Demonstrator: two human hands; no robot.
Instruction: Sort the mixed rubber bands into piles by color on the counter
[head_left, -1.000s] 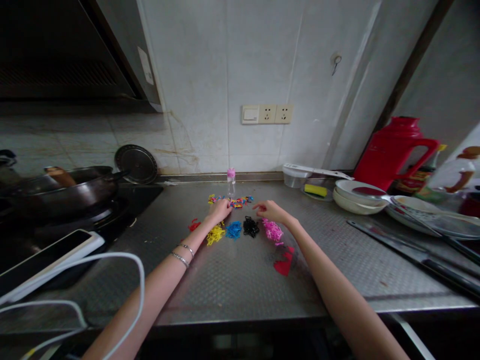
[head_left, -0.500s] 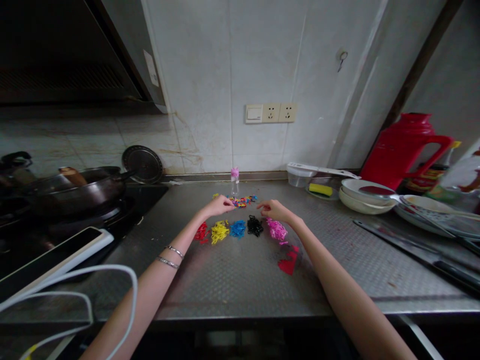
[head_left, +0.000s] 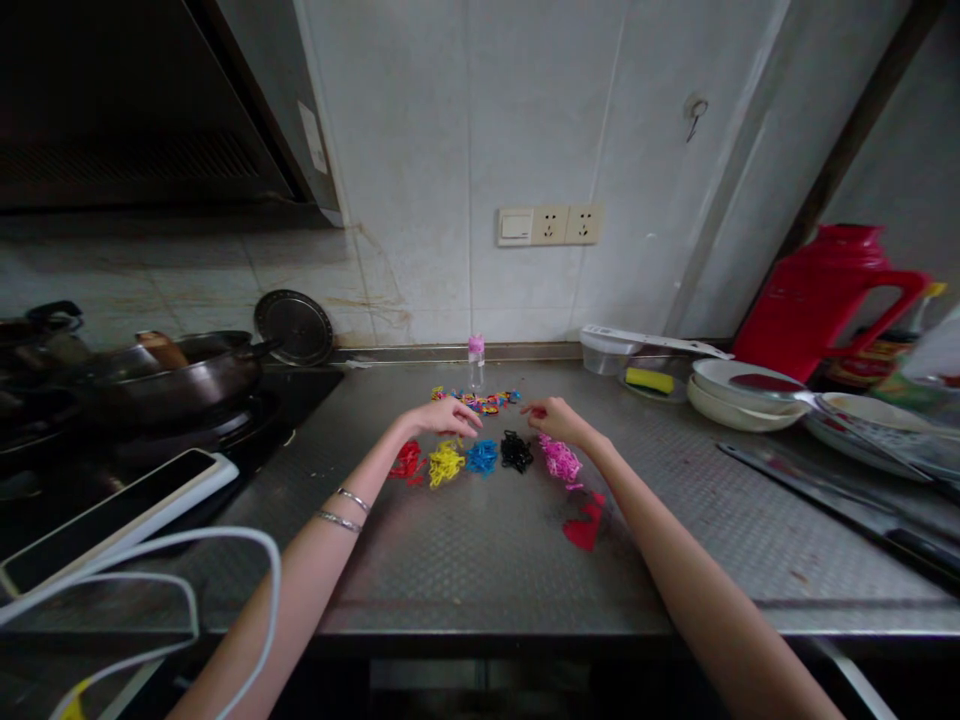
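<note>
On the steel counter (head_left: pixel 480 560) lie small piles of tiny elastic bands in a row: red (head_left: pixel 407 462), yellow (head_left: pixel 446 463), blue (head_left: pixel 481 457), black (head_left: pixel 516 452) and pink (head_left: pixel 561 462). Behind them is a mixed-colour heap (head_left: pixel 480 401) and a small clear bottle with a pink cap (head_left: pixel 475 360). My left hand (head_left: pixel 442 417) hovers between the heap and the yellow and blue piles, fingers pressed together and pointing right. My right hand (head_left: pixel 556 420) is above the pink pile, fingertips pinched on a small red bit.
A red flat scrap (head_left: pixel 585 525) lies near my right forearm. A wok (head_left: pixel 172 375) sits on the stove at left, with a phone (head_left: pixel 112 515) and white cable (head_left: pixel 150 590) in front. Bowls (head_left: pixel 739 395), plates, a knife (head_left: pixel 832 505) and a red thermos (head_left: pixel 821 300) stand at right.
My left hand has drawn back from the mixed heap toward the sorted piles, uncovering the red pile. The right hand has barely moved. The view has shifted slightly.
</note>
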